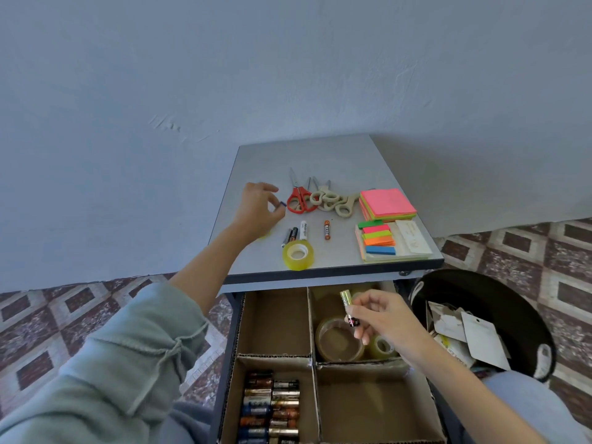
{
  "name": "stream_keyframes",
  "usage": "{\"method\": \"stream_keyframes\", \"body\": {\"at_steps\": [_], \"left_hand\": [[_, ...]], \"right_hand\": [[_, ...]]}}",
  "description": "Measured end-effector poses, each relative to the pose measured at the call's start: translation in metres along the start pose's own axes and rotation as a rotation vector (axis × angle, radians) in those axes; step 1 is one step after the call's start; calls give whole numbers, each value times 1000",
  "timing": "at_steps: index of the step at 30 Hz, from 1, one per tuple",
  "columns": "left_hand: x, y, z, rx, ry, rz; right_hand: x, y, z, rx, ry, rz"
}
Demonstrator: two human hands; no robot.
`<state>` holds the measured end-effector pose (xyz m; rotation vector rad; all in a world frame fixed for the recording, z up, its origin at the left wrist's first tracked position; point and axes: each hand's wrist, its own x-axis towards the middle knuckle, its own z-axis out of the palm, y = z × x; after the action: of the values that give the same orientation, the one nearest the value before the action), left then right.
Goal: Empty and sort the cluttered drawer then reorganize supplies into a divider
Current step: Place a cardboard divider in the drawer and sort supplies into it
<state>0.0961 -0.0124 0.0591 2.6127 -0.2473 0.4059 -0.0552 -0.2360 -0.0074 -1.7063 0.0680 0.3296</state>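
At the tabletop's point(320, 155) nine o'clock edge, the left hand point(259, 208) pinches a small blue thing point(282, 204) with curled fingers, just beside the red scissors point(297, 200). At five o'clock from these, the right hand point(381, 322) pinches a battery point(348, 307) over the tape rolls point(339, 341) in the cardboard divider point(312, 358). Stacked batteries point(272, 408) fill its seven o'clock compartment.

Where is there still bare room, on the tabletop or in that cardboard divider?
On the tabletop, the far strip behind the scissors is bare. The near half is crowded with loose batteries, a yellow tape roll and sticky notes. In the cardboard divider, the far-left compartment and near-right compartment are empty. Stacked batteries fill the near-left, tape rolls the far-right.
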Motion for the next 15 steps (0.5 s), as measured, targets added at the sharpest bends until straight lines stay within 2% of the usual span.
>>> {"method": "stream_keyframes", "body": {"at_steps": [2, 4, 9, 12, 15], "left_hand": [[-17, 11, -14, -219, 102, -21], [-45, 21, -27, -371, 129, -63], [-144, 9, -18, -646, -68, -170], [-200, -18, 12, -509, -175, -227], [-232, -51, 33, -279, -181, -197]], "right_hand": [[-2, 2, 3, 12, -17, 11], [-4, 5, 8, 42, -41, 26], [-9, 18, 27, 49, -102, 105], [-10, 23, 36, -36, -132, 99], [-7, 26, 41, -188, -127, 53]]}}
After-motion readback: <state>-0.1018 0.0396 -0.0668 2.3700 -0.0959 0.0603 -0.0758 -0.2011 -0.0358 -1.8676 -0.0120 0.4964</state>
